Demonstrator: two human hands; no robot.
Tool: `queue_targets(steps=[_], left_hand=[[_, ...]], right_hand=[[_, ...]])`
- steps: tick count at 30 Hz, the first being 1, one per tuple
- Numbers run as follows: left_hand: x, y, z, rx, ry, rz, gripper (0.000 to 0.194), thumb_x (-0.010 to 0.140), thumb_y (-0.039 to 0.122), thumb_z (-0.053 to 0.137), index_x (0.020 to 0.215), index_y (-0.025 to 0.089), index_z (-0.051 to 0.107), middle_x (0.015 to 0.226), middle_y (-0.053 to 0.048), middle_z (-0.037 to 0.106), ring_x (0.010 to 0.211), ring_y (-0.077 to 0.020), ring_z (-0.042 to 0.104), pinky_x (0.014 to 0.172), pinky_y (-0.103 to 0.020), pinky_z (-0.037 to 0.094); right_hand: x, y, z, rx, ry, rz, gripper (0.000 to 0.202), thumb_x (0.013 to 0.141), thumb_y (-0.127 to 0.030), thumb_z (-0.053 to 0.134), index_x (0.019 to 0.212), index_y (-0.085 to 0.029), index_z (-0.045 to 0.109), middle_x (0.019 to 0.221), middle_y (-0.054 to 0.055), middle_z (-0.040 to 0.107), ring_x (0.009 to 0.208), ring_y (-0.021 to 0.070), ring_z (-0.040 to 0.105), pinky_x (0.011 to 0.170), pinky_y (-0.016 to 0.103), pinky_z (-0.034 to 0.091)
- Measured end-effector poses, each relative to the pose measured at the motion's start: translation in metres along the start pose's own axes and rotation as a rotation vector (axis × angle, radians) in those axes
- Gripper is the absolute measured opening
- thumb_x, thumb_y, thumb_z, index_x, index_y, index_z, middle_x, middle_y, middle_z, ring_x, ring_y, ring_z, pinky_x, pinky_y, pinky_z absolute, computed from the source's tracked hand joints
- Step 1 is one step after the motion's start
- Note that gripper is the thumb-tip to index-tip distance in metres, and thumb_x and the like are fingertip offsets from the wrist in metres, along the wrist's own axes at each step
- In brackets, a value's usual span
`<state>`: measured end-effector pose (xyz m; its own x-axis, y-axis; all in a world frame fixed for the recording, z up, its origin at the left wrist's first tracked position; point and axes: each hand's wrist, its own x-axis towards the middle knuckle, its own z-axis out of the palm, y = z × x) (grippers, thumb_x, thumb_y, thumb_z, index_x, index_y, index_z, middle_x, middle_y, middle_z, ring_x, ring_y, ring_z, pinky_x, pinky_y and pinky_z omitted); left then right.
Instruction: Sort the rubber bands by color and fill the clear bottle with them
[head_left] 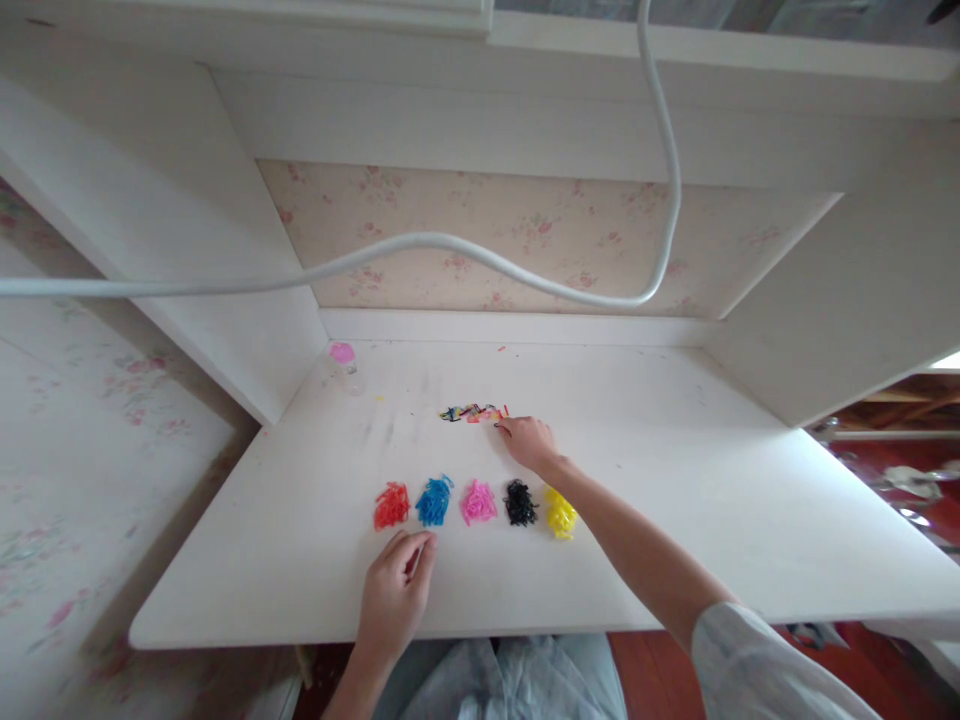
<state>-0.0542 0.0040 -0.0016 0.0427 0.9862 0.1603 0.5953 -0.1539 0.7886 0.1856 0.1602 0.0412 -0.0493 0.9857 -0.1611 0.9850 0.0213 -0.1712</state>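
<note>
My right hand (528,443) reaches over the white table, its thumb and fingers closed in a pinch. A small black rubber band (497,426) shows at the fingertips, beside a mixed row of coloured rubber bands (471,412). My left hand (396,583) rests near the front edge, fingers curled and thumb against the forefinger; whether anything small is between them is hidden. Just beyond it lie heaps of red bands (391,505) and blue bands (433,501). Further right in the same line are pink bands (478,502), black bands (520,502) and yellow bands (560,512).
A clear container with a pink lid (343,353) stands at the back left of the white table (675,520). Side panels and a papered back wall (525,235) enclose the table. A white cable (450,243) crosses the view above.
</note>
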Motion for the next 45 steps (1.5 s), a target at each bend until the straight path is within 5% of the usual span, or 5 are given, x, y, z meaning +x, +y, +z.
queue_targets(steps=[15, 23, 28, 36, 45], left_hand=[[-0.001, -0.001, 0.006, 0.06, -0.033, 0.014, 0.026, 0.091, 0.037, 0.046, 0.094, 0.021, 0.066, 0.076, -0.003, 0.064, 0.066, -0.0134, 0.06, 0.06, -0.021, 0.049], [-0.002, 0.001, 0.006, 0.076, -0.036, 0.01, 0.026, 0.09, 0.037, 0.046, 0.091, 0.021, 0.067, 0.075, -0.003, 0.065, 0.066, -0.0138, 0.061, 0.06, -0.021, 0.049], [0.004, 0.008, 0.002, 0.075, -0.063, 0.003, 0.028, 0.091, 0.038, 0.045, 0.094, 0.02, 0.067, 0.078, -0.003, 0.067, 0.068, -0.0139, 0.061, 0.062, -0.022, 0.048], [0.074, 0.044, -0.002, 0.332, -0.109, 0.071, 0.027, 0.09, 0.035, 0.043, 0.091, 0.023, 0.067, 0.094, -0.003, 0.069, 0.084, -0.0157, 0.063, 0.075, -0.025, 0.046], [0.158, 0.043, 0.039, 0.627, -0.103, -0.06, 0.024, 0.088, 0.034, 0.046, 0.094, 0.024, 0.067, 0.103, -0.003, 0.066, 0.083, -0.017, 0.063, 0.071, -0.026, 0.045]], right_hand=[[-0.086, 0.035, -0.01, 0.248, -0.038, -0.206, 0.036, 0.09, -0.037, 0.038, 0.087, -0.029, 0.072, 0.082, -0.001, 0.072, 0.074, 0.0152, 0.063, 0.064, 0.022, 0.037], [-0.098, 0.037, -0.011, 0.281, -0.039, -0.154, 0.031, 0.087, -0.04, 0.044, 0.084, -0.03, 0.073, 0.077, 0.001, 0.072, 0.075, 0.0165, 0.063, 0.065, 0.021, 0.038], [-0.103, 0.061, -0.005, 0.388, 0.119, -0.146, 0.035, 0.088, -0.041, 0.041, 0.09, -0.028, 0.074, 0.082, 0.002, 0.073, 0.074, 0.0164, 0.064, 0.065, 0.022, 0.042], [-0.122, 0.123, 0.047, 0.683, 0.327, 0.341, 0.048, 0.082, -0.056, 0.046, 0.098, -0.02, 0.073, 0.078, 0.003, 0.072, 0.067, 0.017, 0.063, 0.06, 0.024, 0.045], [-0.131, 0.121, 0.062, 0.78, 0.375, 0.36, 0.046, 0.083, -0.056, 0.046, 0.099, -0.022, 0.073, 0.087, 0.005, 0.073, 0.074, 0.0182, 0.064, 0.068, 0.026, 0.046]])
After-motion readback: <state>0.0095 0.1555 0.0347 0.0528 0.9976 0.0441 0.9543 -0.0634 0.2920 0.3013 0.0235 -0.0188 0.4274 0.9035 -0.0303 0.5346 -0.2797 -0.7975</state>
